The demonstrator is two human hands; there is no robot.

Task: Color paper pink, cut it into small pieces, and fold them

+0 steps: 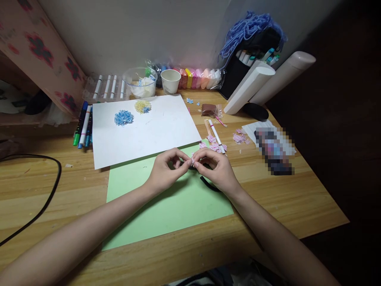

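My left hand (171,167) and my right hand (216,169) meet fingertip to fingertip above a green sheet (149,214). Both are closed in a pinch on a tiny pink-and-white scrap of paper (193,161), mostly covered by the fingers. Under my right hand a black curved strip (209,184) lies on the green sheet. Just beyond the hands are pink-striped paper scraps (211,138) and a white marker (216,136). A white sheet (149,139) overlaps the green one, bearing a blue crumpled-paper clump (124,118) and a yellow one with some blue (143,106).
At the back stand a clear tub (139,84), a paper cup (170,82) and colourful clay packets (202,78). Markers (85,126) lie left. White tubes (250,89) lean beside a black pen holder (237,75). A blurred-out object (274,151) lies right; a black cable (56,186) curves left.
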